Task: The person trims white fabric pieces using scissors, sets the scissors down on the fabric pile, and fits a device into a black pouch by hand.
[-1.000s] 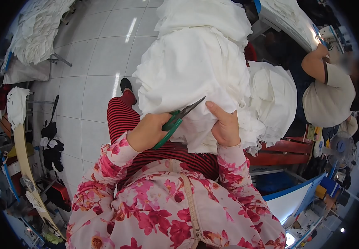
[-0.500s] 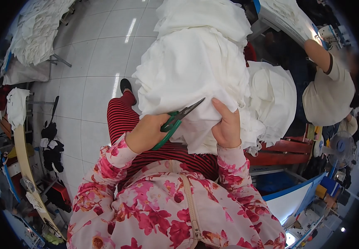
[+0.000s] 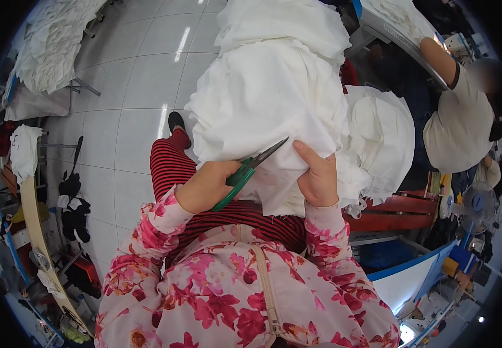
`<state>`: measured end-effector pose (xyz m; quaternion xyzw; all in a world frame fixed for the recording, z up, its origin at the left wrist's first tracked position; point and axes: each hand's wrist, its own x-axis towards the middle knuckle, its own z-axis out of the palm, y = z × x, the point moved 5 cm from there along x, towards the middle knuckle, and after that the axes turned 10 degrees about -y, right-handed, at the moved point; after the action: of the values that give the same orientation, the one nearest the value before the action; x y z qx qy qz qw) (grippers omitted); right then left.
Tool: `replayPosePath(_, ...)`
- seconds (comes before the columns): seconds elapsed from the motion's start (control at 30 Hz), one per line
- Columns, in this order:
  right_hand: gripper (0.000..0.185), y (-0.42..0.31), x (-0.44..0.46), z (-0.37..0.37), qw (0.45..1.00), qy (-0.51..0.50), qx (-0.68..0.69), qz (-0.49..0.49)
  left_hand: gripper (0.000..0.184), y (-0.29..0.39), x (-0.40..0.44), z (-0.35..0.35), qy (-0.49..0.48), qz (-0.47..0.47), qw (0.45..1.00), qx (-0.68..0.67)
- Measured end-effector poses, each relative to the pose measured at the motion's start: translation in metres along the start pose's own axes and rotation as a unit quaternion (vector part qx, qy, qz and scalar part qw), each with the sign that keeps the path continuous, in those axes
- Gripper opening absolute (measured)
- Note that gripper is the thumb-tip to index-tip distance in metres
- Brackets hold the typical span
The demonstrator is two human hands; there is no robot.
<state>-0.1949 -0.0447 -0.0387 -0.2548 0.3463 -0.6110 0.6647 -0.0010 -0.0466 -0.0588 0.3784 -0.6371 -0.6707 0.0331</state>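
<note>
Green-handled scissors (image 3: pixel 241 184) are in my left hand (image 3: pixel 206 187), with the fingers closed round the handle loops. Their dark blades point up and right over the white cloth (image 3: pixel 280 168), and they look shut. My right hand (image 3: pixel 319 178) pinches the edge of this cloth, thumb on top and the other fingers mostly hidden. The blade tip is just left of that thumb. A large heap of white fabric (image 3: pixel 262 98) spreads in front of me, and the held cloth lies at its near side, with loose threads at its lower edge.
More white fabric (image 3: pixel 381 139) is piled to the right, above a red wooden bench (image 3: pixel 399 211). A co-worker (image 3: pixel 460 127) sits at the far right near a fan (image 3: pixel 478 203). Another fabric stack (image 3: pixel 53 46) stands at the upper left, beyond the tiled floor (image 3: pixel 141 87).
The scissor blades have come together from slightly apart. My right thumb has shifted a little down and left on the cloth. The co-worker's arm and head have moved slightly.
</note>
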Motion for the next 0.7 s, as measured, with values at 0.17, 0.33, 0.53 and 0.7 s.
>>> replayPosePath(0.17, 0.036, -0.0001, -0.0004, 0.0004, 1.000, -0.002, -0.005, 0.002, 0.019, 0.0018, -0.0004, 0.0019, -0.006, 0.050, 0.997, -0.051)
replayPosePath(0.33, 0.036, -0.0002, 0.0000, 0.0012, 1.000, -0.001, -0.003, 0.002, 0.016, 0.0055, -0.0025, 0.0019, -0.031, -0.011, 0.993, -0.109)
replayPosePath(0.53, 0.037, 0.0008, 0.0003, 0.0001, 1.000, -0.006, 0.005, 0.004, 0.027, 0.0011, -0.0027, 0.0016, -0.039, -0.042, 0.993, -0.101)
replayPosePath(0.7, 0.036, -0.0010, 0.0005, 0.0037, 1.000, 0.000, 0.023, -0.013, 0.025, 0.0064, -0.0033, 0.0008, -0.025, -0.047, 0.995, -0.081)
